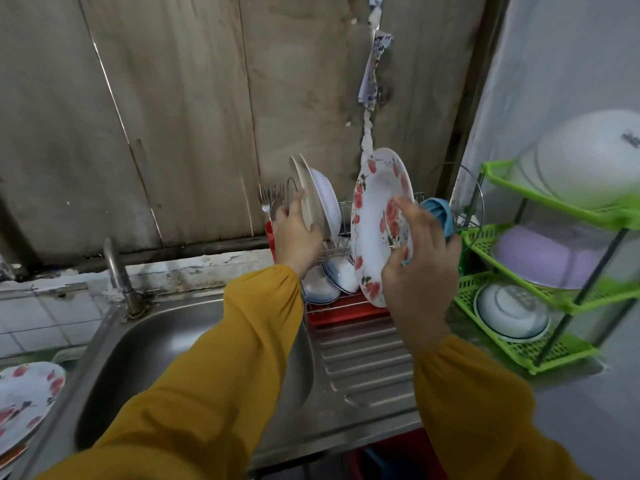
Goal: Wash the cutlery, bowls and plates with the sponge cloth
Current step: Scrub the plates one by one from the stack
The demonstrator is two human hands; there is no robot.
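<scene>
Grips floral plate (pixel 377 216) upright in right hand (pixel 419 261), above red dish rack (pixel 346 311) right of sink (pixel 166 341). Holds rim of white plates (pixel 313 199), standing at rack's far-left end, in left hand (pixel 298 237), fingers curled.

The sink (pixel 166 341) is lying before me, the tap (pixel 116 268) standing at its back left corner. The draining board (pixel 363 362) is running along its right, and the dish rack (pixel 346 308) is sitting at that board's far end. My left hand (pixel 298 237) is holding the standing plates (pixel 320 199) at the rack's left. My right hand (pixel 420 271) is holding a plate (pixel 375 209) upright just right of them, over the bowls (pixel 332 280) in the rack. The tiered shelf (pixel 554 351) is standing further right.
</scene>
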